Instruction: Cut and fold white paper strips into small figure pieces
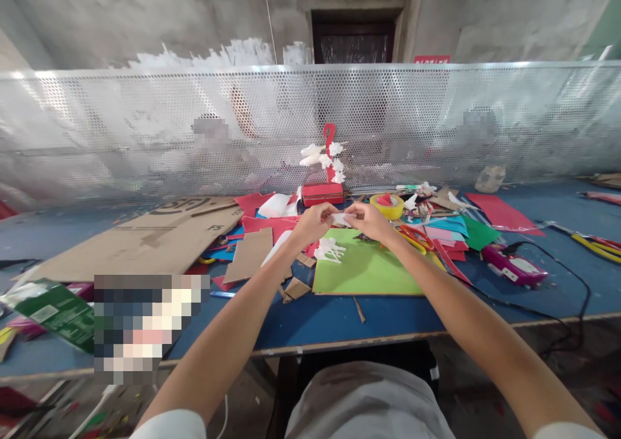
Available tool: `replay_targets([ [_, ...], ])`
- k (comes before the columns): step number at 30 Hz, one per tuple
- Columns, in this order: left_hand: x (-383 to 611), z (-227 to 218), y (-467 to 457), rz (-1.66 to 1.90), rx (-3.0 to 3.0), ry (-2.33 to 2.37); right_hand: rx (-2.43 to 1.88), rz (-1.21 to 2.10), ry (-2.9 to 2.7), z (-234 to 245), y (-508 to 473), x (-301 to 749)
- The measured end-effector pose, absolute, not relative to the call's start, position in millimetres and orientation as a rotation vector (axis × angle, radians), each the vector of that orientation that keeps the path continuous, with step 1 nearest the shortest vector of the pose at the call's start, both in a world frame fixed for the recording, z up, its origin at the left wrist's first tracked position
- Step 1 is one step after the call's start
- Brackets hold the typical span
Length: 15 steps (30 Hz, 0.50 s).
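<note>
Between my two hands, a small white piece of paper (341,219) is pinched by the fingertips of each, raised over the back of a lime green sheet (373,271). My left hand (314,223) is closed on its left end. On the other end my right hand (367,220) is closed too. Just below them, a white cut paper piece with several thin prongs (330,250) lies on the green sheet. Behind my hands stands a red box (322,194) with an upright red strip (330,132) bearing several white paper flowers (326,161).
Flat brown cardboard (140,238) covers the left side. Yellow tape (387,206), orange-handled scissors (416,237) and coloured paper scraps crowd the right. A purple device (515,267) with a black cable lies farther right. A perforated metal screen (272,122) borders the table's back.
</note>
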State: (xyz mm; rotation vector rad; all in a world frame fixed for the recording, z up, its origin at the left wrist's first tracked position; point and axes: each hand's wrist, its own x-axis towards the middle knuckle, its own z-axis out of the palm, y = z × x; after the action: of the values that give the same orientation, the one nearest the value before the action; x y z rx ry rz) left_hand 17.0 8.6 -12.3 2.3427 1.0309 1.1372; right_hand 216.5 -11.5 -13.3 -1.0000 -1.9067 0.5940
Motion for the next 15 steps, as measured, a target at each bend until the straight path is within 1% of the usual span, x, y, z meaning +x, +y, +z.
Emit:
replay_targets([
  [8,15.4,-11.1,7.7,1.106,2.370,1.091,-1.046,0.637,-1.914,-9.8,-15.6,217.0],
  [15,14.1,-11.0,6.0,1.059,2.394,1.104,-1.076,0.564,-1.981,-10.7,-15.2,219.1],
])
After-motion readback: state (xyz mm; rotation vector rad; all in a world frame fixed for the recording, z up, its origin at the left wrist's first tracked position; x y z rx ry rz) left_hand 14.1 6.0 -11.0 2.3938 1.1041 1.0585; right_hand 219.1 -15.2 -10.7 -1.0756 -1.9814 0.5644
